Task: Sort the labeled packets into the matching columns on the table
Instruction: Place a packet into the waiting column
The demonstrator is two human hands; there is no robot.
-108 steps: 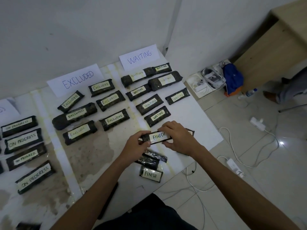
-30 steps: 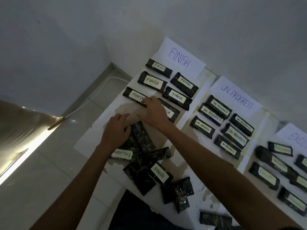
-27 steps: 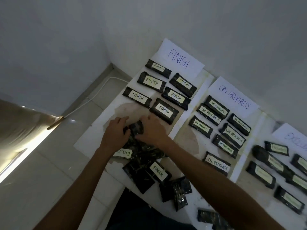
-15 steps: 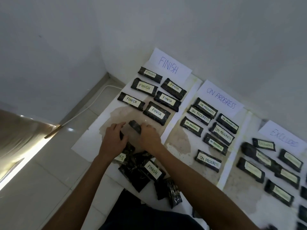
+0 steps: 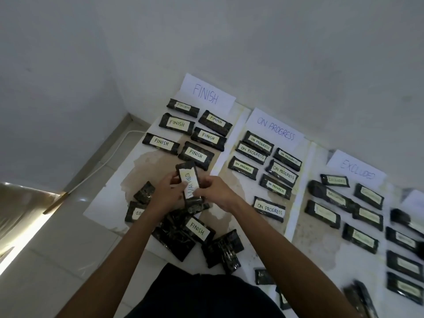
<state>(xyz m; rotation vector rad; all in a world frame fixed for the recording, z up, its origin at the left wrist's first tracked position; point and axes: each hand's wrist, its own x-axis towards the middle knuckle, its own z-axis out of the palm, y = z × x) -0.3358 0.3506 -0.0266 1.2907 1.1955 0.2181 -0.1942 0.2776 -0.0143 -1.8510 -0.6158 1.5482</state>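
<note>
Table [image 5: 103,210] carried FINISH column [image 5: 176,123] at far left corner, ON PROGRESS column [image 5: 283,172] beside it. Unsorted pile [image 5: 174,237] lay at near left edge. Left hand [image 5: 167,193] and right hand [image 5: 215,193] both pinched WAITING packet [image 5: 189,182], held above pile, label up.

Dim, cool grey light, with one warm streak low at the left.
The wall [image 5: 252,42] is flat and murky, its shading soft and even. A bright band of glare lies across the floor tiles [image 5: 27,239] at the lower left. The WAITING packet [image 5: 188,183] in the middle reads sharply; the packets [image 5: 403,288] at the right edge smear, their labels illegible. The edges of the table [image 5: 103,207] splay from wide-angle bending.
</note>
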